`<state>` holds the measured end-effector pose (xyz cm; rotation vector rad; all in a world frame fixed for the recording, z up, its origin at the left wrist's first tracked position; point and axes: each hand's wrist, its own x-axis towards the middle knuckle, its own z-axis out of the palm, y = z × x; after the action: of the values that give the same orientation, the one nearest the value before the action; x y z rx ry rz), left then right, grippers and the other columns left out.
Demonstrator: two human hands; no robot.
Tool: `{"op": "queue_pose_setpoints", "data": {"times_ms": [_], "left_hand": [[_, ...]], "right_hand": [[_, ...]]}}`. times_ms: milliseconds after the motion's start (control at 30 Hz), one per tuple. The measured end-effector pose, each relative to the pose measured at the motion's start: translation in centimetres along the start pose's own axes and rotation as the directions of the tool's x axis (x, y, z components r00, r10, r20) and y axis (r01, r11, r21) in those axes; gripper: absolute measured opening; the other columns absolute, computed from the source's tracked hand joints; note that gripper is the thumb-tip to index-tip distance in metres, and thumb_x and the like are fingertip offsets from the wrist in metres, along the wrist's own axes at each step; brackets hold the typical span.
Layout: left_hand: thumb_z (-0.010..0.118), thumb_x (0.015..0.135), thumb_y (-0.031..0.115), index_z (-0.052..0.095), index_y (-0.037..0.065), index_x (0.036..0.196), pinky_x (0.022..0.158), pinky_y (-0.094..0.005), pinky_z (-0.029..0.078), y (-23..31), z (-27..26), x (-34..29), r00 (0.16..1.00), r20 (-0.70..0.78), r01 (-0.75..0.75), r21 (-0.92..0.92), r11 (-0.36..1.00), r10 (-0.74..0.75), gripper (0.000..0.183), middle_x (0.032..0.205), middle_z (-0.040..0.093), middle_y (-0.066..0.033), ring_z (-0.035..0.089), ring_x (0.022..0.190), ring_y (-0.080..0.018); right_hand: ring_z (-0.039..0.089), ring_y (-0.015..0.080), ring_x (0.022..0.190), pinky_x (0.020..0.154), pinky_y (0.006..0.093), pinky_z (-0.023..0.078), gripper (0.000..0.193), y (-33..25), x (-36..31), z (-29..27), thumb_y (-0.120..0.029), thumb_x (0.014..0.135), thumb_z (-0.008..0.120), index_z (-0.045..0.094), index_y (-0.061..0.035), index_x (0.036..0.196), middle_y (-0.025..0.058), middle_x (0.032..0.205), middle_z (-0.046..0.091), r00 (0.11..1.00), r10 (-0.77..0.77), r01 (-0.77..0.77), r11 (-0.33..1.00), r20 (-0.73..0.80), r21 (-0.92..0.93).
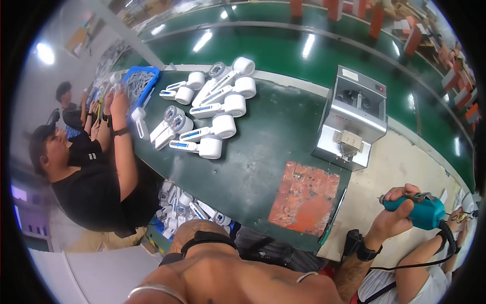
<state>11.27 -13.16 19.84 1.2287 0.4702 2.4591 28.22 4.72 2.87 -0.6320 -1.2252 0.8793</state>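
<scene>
Right hand [397, 213], forearm angled up, wraps a teal power tool [424, 212]; left hand's grip I cannot tell; red lettering [342, 119] marks the silver machine [373, 114].

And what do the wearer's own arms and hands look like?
The right hand is ungloved; behind it sit a black strap and boxy black piece, and the bare forearm is tattooed. What seems the left hand has a black band; finer details are unclear.
</scene>
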Motion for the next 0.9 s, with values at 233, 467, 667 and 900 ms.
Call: {"op": "queue_pose_setpoints", "data": {"times_ms": [233, 467, 667, 900], "left_hand": [[0.059, 0.095, 0.017, 0.045, 0.017, 0.116, 0.073, -0.0287, 0.04, 0.2, -0.2, 0.1, 1.0, 0.001, -0.025, -0.008, 1.0, 0.025, 0.026, 0.074, 0.057, 0.0018, 0.057, 0.077, -0.0114], [0.06, 0.094, 0.016, 0.044, 0.017, 0.116, 0.072, -0.0285, 0.039, -0.4, -0.7, 0.9, 0.999, 0.011, -0.049, -0.035, 0.998, 0.049, 0.027, 0.073, 0.056, 0.0022, 0.056, 0.075, -0.0107], [0.066, 0.091, 0.017, 0.053, 0.016, 0.108, 0.071, -0.029, 0.039, -1.1, -1.1, 3.9, 0.993, 0.082, 0.092, -0.115, 0.989, -0.083, 0.022, 0.074, 0.057, 0.0041, 0.055, 0.075, -0.0122], [0.056, 0.1, 0.02, 0.056, 0.003, 0.096, 0.047, -0.0236, 0.035, -14.2, -13.0, 3.7, 0.841, -0.213, 0.54, 0.257, 0.802, -0.498, 0.017, 0.066, 0.046, 0.0009, 0.041, 0.053, -0.0067]], "right_hand": [[0.053, 0.0144, 0.064, 0.056, 0.0262, 0.043, 0.058, -0.1, 0.1, 0.2, -0.05, 0.091, 0.068, 0.054, 0.003, 0.109, 0.0051, 0.073, 0.054, 1.0, -0.004, 0.004, 1.0, -0.007, 0.001], [0.052, 0.0134, 0.065, 0.057, 0.0253, 0.042, 0.056, 0.0, 0.0, 0.3, -0.05, 0.093, 0.065, 0.055, 0.0018, 0.11, 0.0044, 0.072, 0.053, 1.0, -0.024, 0.024, 1.0, 0.015, -0.016], [0.052, 0.0131, 0.057, 0.052, 0.0253, 0.041, 0.058, 0.1, -0.6, 1.8, -0.054, 0.09, 0.068, 0.054, 0.0004, 0.107, 0.0047, 0.067, 0.054, 0.999, -0.011, 0.01, 1.0, -0.038, -0.015], [0.054, 0.0144, 0.058, 0.053, 0.0268, 0.044, 0.062, -0.7, -0.5, 0.8, -0.057, 0.085, 0.071, 0.053, -0.0008, 0.103, 0.0047, 0.067, 0.055, 0.999, 0.032, -0.032, 0.999, 0.003, -0.041]]}}
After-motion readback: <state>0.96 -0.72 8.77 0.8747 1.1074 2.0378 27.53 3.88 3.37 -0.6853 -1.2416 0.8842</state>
